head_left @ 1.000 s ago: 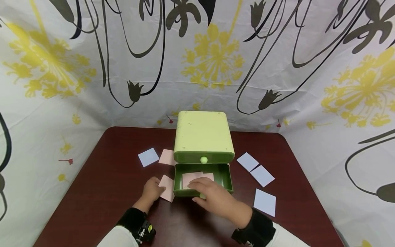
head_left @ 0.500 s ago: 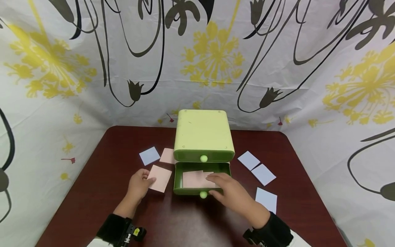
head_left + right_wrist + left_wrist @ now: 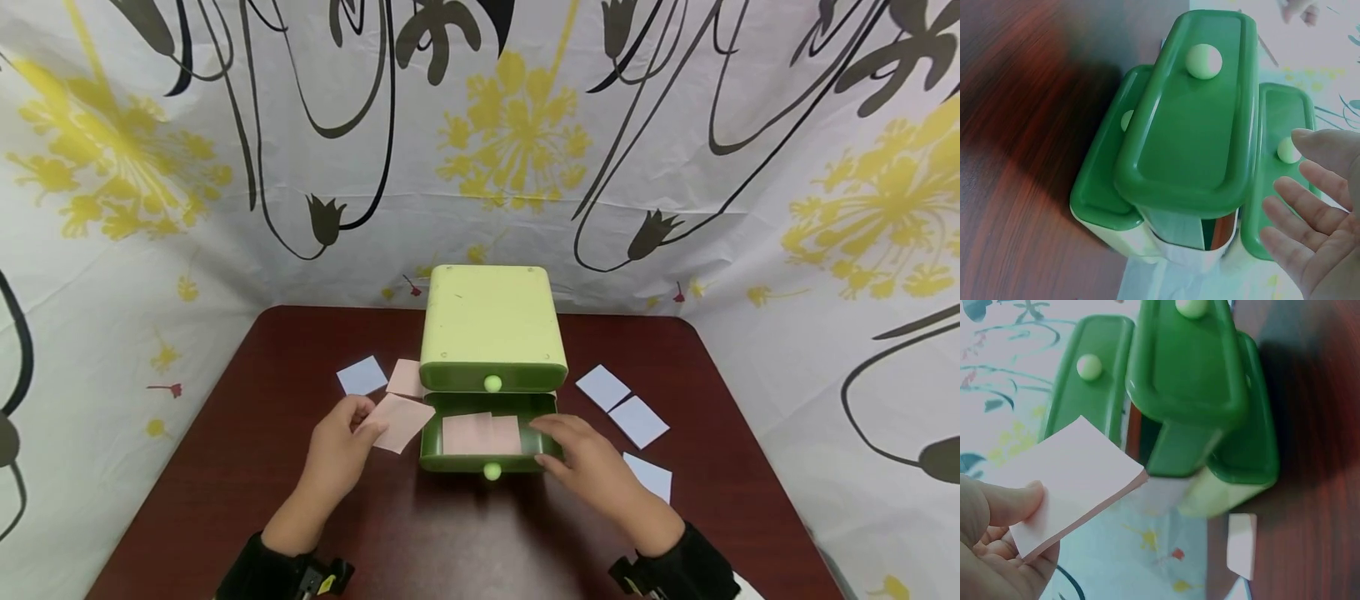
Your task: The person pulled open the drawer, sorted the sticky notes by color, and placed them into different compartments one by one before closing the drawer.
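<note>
Nearest, the left hand (image 3: 335, 454) pinches a pink paper square (image 3: 400, 421) between thumb and fingers, holding it just left of the open drawer (image 3: 489, 459) of a green drawer box (image 3: 491, 321). The right hand (image 3: 592, 467) rests with loosely spread fingers at the drawer's right front corner, holding nothing. Inside the drawer lie pink papers (image 3: 481, 434). On the dark red counter (image 3: 225, 467), pale blue squares (image 3: 637, 421) sit to the right of the box; a blue square (image 3: 362, 376) and another pink sheet (image 3: 406, 377) lie to its left. A flowered cloth (image 3: 480, 142) hangs behind.
</note>
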The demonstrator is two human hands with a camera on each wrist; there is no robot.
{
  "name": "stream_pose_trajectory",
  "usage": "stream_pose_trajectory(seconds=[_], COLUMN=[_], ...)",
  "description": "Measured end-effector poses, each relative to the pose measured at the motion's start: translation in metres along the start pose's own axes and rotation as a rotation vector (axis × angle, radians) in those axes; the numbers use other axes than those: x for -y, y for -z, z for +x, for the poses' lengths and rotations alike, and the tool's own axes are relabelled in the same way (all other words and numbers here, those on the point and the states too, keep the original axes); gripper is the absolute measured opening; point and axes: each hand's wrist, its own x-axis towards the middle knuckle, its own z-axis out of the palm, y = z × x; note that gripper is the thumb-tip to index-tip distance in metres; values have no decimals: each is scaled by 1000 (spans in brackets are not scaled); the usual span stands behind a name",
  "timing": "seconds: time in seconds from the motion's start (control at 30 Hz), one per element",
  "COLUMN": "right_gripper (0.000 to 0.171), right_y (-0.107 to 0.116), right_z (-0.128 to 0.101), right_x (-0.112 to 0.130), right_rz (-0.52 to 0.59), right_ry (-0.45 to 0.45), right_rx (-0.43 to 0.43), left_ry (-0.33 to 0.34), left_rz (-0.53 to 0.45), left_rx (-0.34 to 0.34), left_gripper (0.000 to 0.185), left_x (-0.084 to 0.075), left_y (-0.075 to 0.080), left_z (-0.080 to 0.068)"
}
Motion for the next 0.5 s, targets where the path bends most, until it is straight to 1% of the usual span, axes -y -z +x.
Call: stream_pose_trajectory(seconds=[0.13, 0.23, 0.3, 0.4, 0.5], right_gripper=[41, 41, 41, 40, 41], right_y=[2, 4, 5, 7, 8], right_z=[-5, -8, -10, -13, -15], right_x=[-4, -7, -9, -11, -13], right_rz=[-11, -14, -10, 0, 4], right_ry=[-28, -43, -48, -62, -79], right_rx=[-3, -7, -9, -9, -6], left_ry=[-91, -193, -266, -364, -433], left_rz=[-5, 18, 38, 50, 70], left_rx=[-24, -47, -46, -3, 58], left_gripper=[15, 13, 11, 12, 13], left_x=[-13, -21, -27, -35, -42], left_y=[-10, -23, -33, -51, -69], left_z=[1, 2, 3, 5, 7])
